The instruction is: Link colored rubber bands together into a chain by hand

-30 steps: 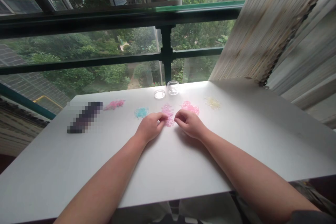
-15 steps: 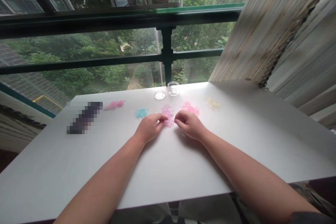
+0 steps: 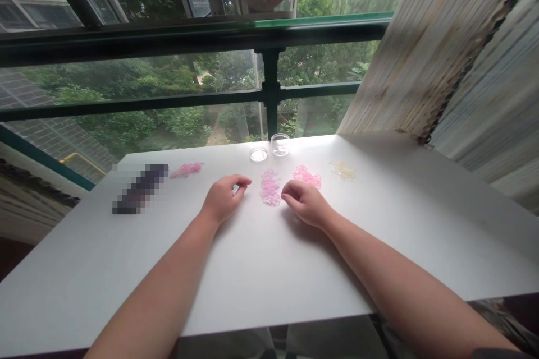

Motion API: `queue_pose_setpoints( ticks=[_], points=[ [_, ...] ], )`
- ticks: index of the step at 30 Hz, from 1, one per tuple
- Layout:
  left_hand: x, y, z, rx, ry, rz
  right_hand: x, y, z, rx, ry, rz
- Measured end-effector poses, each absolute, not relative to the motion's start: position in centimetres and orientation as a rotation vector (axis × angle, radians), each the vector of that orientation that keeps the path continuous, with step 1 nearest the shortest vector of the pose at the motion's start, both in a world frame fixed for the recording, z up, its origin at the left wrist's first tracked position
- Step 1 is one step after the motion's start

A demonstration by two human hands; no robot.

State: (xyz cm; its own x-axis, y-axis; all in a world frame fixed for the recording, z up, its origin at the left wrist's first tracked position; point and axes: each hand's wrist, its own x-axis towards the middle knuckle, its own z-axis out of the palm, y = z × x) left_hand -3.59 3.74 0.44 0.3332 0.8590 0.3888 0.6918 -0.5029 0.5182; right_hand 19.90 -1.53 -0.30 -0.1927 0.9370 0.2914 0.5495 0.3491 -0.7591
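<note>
A pile of lilac-pink rubber bands (image 3: pixel 270 188), small and thin, lies between my hands. My left hand (image 3: pixel 222 197) is left of that pile, apart from it, its thumb and index finger pinched together. It covers most of a teal pile of bands (image 3: pixel 239 188), which shows only through the gap in the fingers. Beside the lilac-pink pile's right edge, my right hand (image 3: pixel 306 202) rests low with fingers curled and thumb against the index finger. Anything held in either pinch is too small to make out. Behind the right hand lies a coral-pink pile of bands (image 3: pixel 306 174).
A pale yellow pile (image 3: pixel 343 170) lies to the right, a pink pile (image 3: pixel 187 169) to the left beside a blurred-out dark object (image 3: pixel 141 190). A clear round container (image 3: pixel 280 145) and its lid (image 3: pixel 258 155) stand by the window edge of the white table (image 3: pixel 252 286).
My left hand has moved left, away from the lilac-pink pile and over the teal one. My right hand has hardly moved. The whole view has shifted slightly.
</note>
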Motion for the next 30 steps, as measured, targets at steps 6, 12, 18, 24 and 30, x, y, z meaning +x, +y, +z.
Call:
queue_pose_setpoints(
  ticks=[6,12,18,24,30],
  points=[
    [-10.0,6.9,0.1,2.165,1.895,1.142,20.0,-1.6,-0.3,-1.306,-1.878,0.658],
    [-12.4,8.4,-1.9,1.911,2.178,0.996,20.1,-1.4,-0.8,-1.302,-1.899,0.676],
    [-11.8,8.4,-2.4,1.889,2.271,0.824,20.0,-1.4,-0.8,-1.313,-1.911,0.670],
    [-11.1,8.0,-1.6,1.951,2.294,0.609,20.0,-1.4,-0.8,-1.318,-1.891,0.701],
    [-10.5,8.0,-1.5,1.964,2.334,0.510,20.0,-1.3,-0.8,-1.319,-1.886,0.705]
  ],
)
